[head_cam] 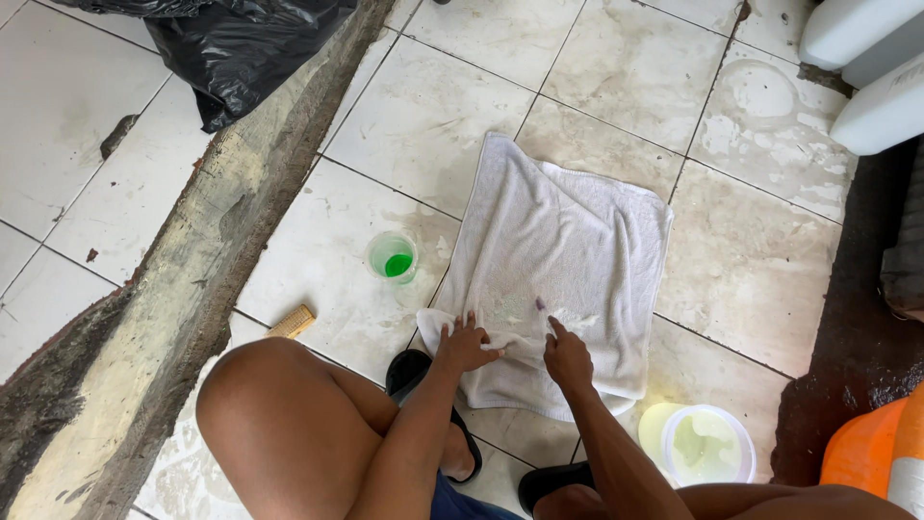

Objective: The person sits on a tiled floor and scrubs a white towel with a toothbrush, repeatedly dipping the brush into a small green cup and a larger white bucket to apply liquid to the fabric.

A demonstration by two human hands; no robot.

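The white towel (558,260) lies spread on the wet tiled floor (731,260), near edge bunched under both hands. Risk here, I'd say: the little cup of green liquid (392,257) stands just beside the towel's left edge, and a hard tug could tip it. Left hand (464,344) presses flat, fingers spread, gripping nothing; right hand (566,354) bears down, forefinger extended, other fingers curled. Both arms reach forward from a squat, above black sandals (409,371).
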